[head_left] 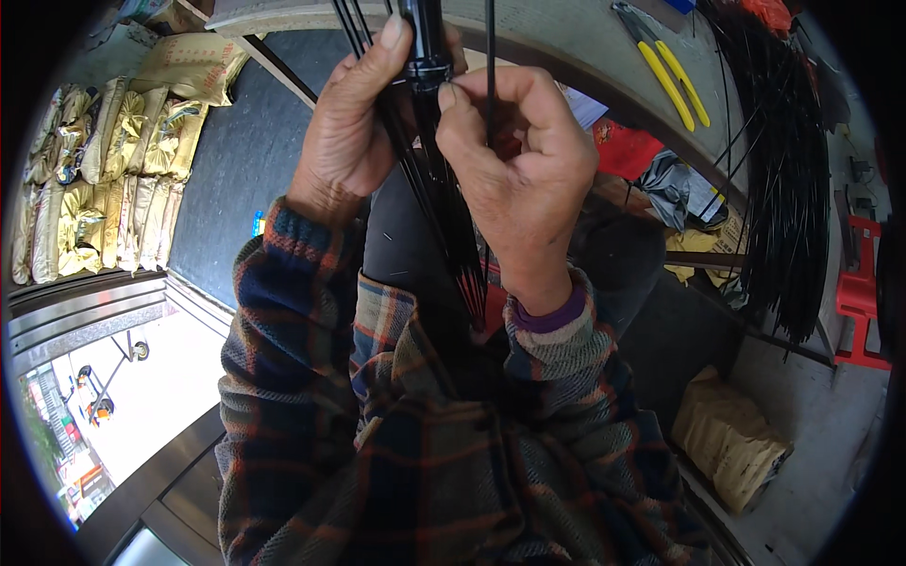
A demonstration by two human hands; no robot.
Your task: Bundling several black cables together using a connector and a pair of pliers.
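Note:
A black umbrella frame (429,198) hangs between my forearms, its shaft pointing away and its thin ribs gathered toward my lap, some with reddish ends. My left hand (349,132) is closed round the thick glossy upper part, thumb lying along it beside several thin rods. Against the ringed collar (427,72), my right hand (528,170) pinches with thumb and forefinger, its other fingers curled. One long rod runs behind or through the right fingers. The exact small part under those fingertips is hidden.
Yellow-handled pliers (675,80) lie on the curved worktable (576,38). A big bundle of black rods (783,189) hangs over its right side, near a red stool (861,292). Stacked packages (104,179) stand at left; a brown paper bag (727,439) sits on the floor at right.

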